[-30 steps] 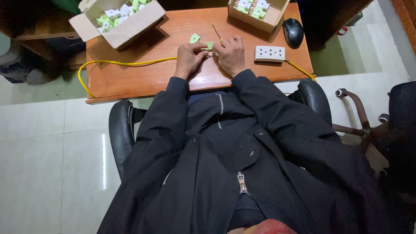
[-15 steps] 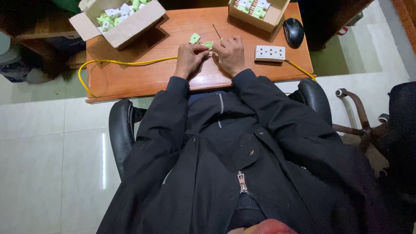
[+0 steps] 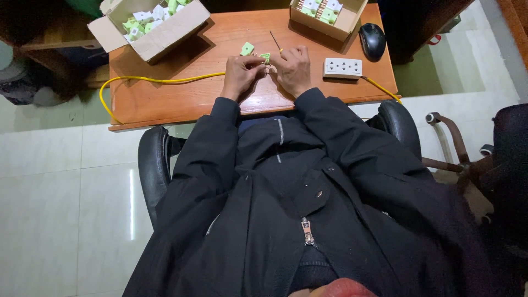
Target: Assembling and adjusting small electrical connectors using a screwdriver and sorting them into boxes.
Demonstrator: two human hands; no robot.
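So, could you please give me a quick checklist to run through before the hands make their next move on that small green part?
1. Small green part held between left hand and right hand: ok.
2. Spare green piece lying apart on the desk: ok.
3. Thin tool beside the right hand: ok.
4. Yellow cable free of the hands: cannot tell.
5. Part seated properly: cannot tell, too small.
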